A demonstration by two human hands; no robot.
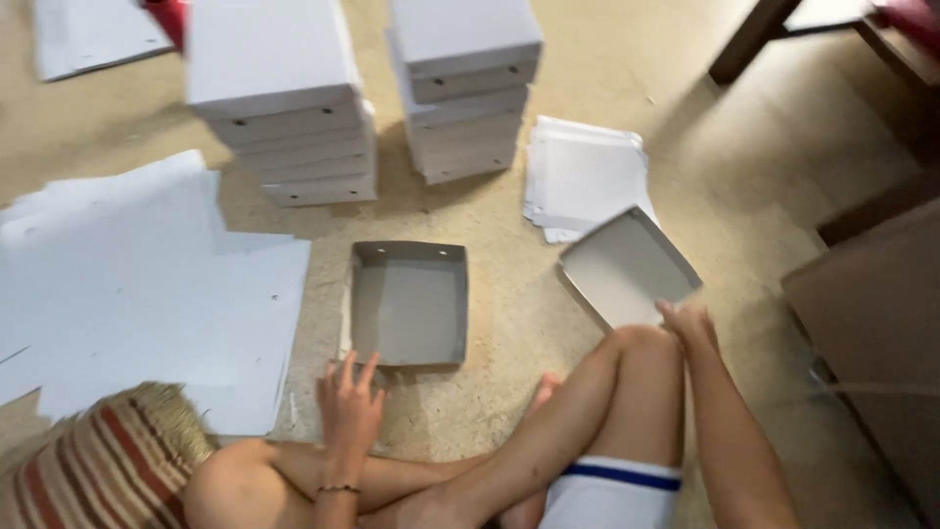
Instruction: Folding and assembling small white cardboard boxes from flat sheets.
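I sit cross-legged on the floor. My right hand (688,323) grips the near edge of a shallow grey box lid (627,266) and holds it tilted above my right knee. An open grey box base (408,304) lies on the floor in front of me. My left hand (349,404) hovers just in front of the base's near left corner, fingers spread, holding nothing.
Two stacks of closed white boxes (284,108) (465,88) stand behind the base. Flat white cardboard sheets (147,284) lie at left, a smaller pile of sheets (583,176) at right. A striped cushion (98,460) is by my left knee. Dark wooden furniture (871,323) borders the right.
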